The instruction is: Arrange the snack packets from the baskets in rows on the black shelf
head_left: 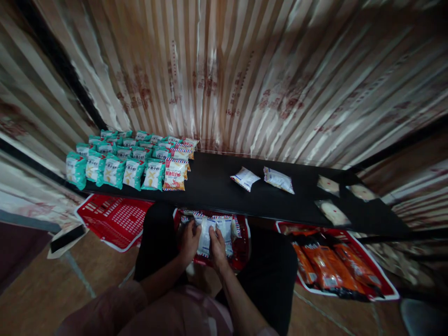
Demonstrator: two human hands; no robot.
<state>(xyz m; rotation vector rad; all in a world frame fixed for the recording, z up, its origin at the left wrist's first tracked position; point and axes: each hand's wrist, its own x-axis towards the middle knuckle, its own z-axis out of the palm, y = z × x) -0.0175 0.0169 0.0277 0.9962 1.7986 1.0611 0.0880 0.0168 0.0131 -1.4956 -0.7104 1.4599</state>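
Observation:
Between my knees sits a red basket [248, 252] with white-and-blue snack packets in it. Over this basket my left hand [190, 241] has its fingers curled on the left side of a snack packet [204, 242]. My right hand [217, 243] grips the right side of that same packet, thumb on top. The fingers underneath are hidden. Another white packet [227, 228] with a red-and-blue striped edge lies just beyond my right hand. On the black shelf in front, two white packets, a left one [245, 178] and a right one [279, 179], lie apart with their pale sides up.
Rows of teal snack packets [114, 171] stand on the left of the black shelf [217, 182], beside orange-and-white packets [175, 175]. Three flat clear-wrapped pieces [332, 213] lie at its right. Below are a red basket [128, 219] and another holding orange bags [322, 263]. Curtains [217, 84] hang behind.

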